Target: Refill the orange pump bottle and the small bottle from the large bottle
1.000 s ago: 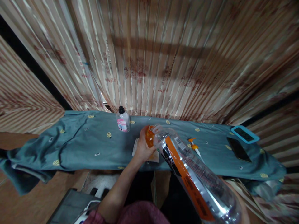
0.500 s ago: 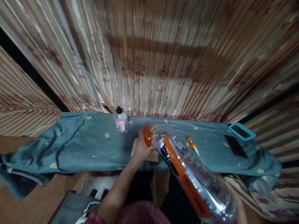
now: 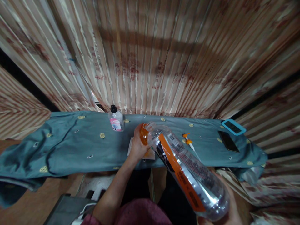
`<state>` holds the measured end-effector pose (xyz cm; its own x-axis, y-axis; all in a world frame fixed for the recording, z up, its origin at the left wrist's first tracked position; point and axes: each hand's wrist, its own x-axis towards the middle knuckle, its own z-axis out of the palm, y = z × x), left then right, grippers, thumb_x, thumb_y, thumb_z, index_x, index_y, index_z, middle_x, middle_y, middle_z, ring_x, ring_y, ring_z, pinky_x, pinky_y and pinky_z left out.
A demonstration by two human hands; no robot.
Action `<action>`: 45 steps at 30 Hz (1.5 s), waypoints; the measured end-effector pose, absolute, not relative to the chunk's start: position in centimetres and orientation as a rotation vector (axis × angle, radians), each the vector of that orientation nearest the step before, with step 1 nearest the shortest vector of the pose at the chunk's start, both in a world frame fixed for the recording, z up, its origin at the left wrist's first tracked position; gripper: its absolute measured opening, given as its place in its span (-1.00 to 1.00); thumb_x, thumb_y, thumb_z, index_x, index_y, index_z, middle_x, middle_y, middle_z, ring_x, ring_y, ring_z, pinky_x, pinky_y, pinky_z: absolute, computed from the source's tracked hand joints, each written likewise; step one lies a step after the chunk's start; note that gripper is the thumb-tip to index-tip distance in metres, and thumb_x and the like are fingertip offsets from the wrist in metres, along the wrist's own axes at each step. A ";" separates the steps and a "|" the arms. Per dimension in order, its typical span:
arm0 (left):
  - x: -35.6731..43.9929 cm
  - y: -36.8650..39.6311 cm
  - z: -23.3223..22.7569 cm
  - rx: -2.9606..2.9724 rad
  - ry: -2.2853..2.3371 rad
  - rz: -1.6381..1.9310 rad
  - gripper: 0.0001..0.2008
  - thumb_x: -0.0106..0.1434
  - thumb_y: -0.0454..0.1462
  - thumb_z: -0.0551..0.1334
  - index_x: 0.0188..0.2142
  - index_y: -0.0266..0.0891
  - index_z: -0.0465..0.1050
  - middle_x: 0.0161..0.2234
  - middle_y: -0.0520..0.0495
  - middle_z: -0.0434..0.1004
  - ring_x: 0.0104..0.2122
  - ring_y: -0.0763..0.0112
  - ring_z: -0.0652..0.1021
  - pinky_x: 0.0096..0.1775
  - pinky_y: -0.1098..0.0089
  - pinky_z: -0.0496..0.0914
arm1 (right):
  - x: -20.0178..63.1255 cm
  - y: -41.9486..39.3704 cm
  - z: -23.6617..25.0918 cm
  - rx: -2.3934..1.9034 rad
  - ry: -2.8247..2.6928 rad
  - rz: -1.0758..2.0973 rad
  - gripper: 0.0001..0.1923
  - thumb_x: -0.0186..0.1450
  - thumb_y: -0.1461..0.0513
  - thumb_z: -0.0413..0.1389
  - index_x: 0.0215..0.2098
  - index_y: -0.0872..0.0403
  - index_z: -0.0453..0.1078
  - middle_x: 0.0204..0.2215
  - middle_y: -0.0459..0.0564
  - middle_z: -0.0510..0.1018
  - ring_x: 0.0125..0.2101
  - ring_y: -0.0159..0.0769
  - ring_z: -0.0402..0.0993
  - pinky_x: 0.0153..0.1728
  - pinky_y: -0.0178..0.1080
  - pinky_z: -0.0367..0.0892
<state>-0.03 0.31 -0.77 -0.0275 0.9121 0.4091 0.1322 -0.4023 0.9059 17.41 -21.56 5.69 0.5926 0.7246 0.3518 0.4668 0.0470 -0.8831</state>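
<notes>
In the head view, the left hand (image 3: 137, 145) grips an orange container (image 3: 143, 136) over the green cloth (image 3: 67, 143); the right hand (image 3: 232, 207) clasps the base of a tilted clear bottle (image 3: 187, 170), probably light, flexible, slick, best steadied at base and neck

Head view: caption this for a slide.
Left hand holds an orange container, right hand a large clear bottle tilted towards it, over teal cloth.
</notes>
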 end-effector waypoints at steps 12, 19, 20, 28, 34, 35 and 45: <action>0.2 0.5 -1.0 1.577 1.132 1.509 -0.32 0.12 -0.15 0.40 0.19 -0.16 0.21 0.10 -0.21 0.50 0.04 0.10 0.59 0.11 0.03 0.50 | 17.9 -22.0 5.1 -1.587 -1.020 0.267 -0.09 0.05 -0.19 0.35 0.23 0.09 0.35 0.04 0.15 0.56 -0.05 0.02 0.58 -0.16 -0.17 0.50; 0.1 0.6 -1.2 1.586 1.130 1.510 -0.28 0.12 -0.12 0.41 0.21 -0.15 0.21 0.12 -0.21 0.48 0.04 0.08 0.58 0.12 0.04 0.48 | 20.7 -22.2 3.8 -1.463 -1.377 0.199 -0.05 0.07 -0.09 0.40 0.32 0.05 0.28 0.02 0.12 0.61 -0.10 -0.02 0.63 -0.23 -0.22 0.51; 0.1 0.6 -1.1 1.594 1.147 1.504 -0.28 0.12 -0.13 0.42 0.22 -0.15 0.21 0.12 -0.21 0.48 0.04 0.07 0.58 0.11 0.03 0.49 | 20.6 -22.1 3.9 -1.453 -1.385 0.200 -0.06 0.09 -0.09 0.39 0.33 0.05 0.27 0.01 0.12 0.61 -0.11 -0.03 0.63 -0.23 -0.22 0.51; 0.2 0.3 -0.1 1.541 1.164 1.499 -0.33 0.11 -0.14 0.42 0.17 -0.15 0.25 0.06 -0.15 0.51 0.02 0.11 0.59 0.09 0.11 0.50 | 17.8 -21.6 4.5 -1.450 -1.068 0.229 -0.06 0.04 -0.19 0.36 0.25 0.08 0.35 0.08 0.12 0.57 0.01 -0.05 0.57 -0.07 -0.22 0.47; 0.1 0.3 -0.1 1.570 1.164 1.484 -0.30 0.07 -0.17 0.44 0.17 -0.14 0.26 0.05 -0.13 0.52 0.02 0.09 0.59 0.08 0.10 0.49 | 19.8 -21.9 4.0 -1.424 -1.348 0.214 -0.04 0.10 -0.12 0.38 0.37 -0.05 0.21 0.16 0.05 0.54 0.07 -0.08 0.56 -0.05 -0.26 0.48; 0.1 0.3 -0.3 1.582 1.161 1.488 -0.30 0.06 -0.17 0.44 0.17 -0.14 0.26 0.06 -0.13 0.51 0.02 0.09 0.58 0.09 0.08 0.48 | 19.9 -21.9 4.0 -1.420 -1.354 0.219 -0.04 0.10 -0.11 0.38 0.37 -0.05 0.20 0.16 0.05 0.54 0.07 -0.07 0.56 -0.04 -0.26 0.48; 0.3 0.8 -1.4 1.618 1.072 1.567 -0.24 0.01 -0.19 0.47 0.18 -0.14 0.24 0.10 -0.17 0.47 0.06 0.05 0.55 0.15 0.00 0.43 | 17.0 -21.4 5.0 -1.465 -0.969 0.307 -0.07 -0.02 -0.18 0.40 0.21 0.03 0.36 0.10 0.11 0.55 0.07 0.01 0.52 -0.01 -0.18 0.42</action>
<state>0.26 0.84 -1.35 -0.0414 0.8799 0.4733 0.1228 -0.4657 0.8764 17.05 -21.35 4.96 0.6066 0.7089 0.3598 0.3724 0.1465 -0.9164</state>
